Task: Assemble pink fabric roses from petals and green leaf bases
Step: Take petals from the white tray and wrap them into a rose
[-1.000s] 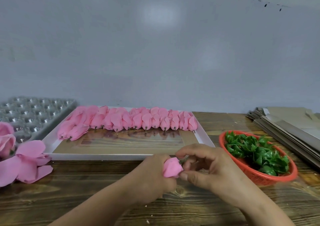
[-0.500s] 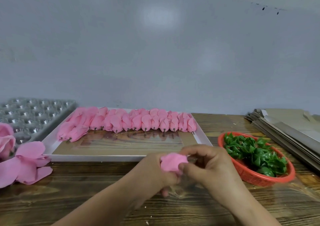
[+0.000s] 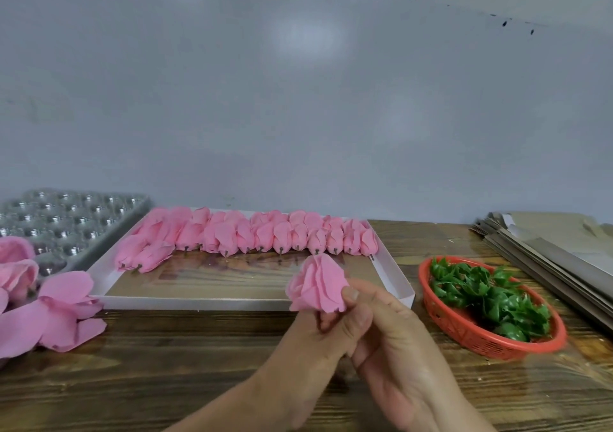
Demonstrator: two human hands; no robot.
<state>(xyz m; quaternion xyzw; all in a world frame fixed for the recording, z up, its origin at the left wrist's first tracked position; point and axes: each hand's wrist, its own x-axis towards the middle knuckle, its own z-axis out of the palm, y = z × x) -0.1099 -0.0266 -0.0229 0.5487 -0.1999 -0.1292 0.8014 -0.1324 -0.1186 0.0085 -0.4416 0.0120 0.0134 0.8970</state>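
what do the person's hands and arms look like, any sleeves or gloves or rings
Both are bare. The left hand and right hand wear no gloves, and no rings or watch show on the parts in view. Both forearms are uncovered up to the bottom edge of the picture, with no sleeve visible. The one thumbnail that shows is short and unpainted.
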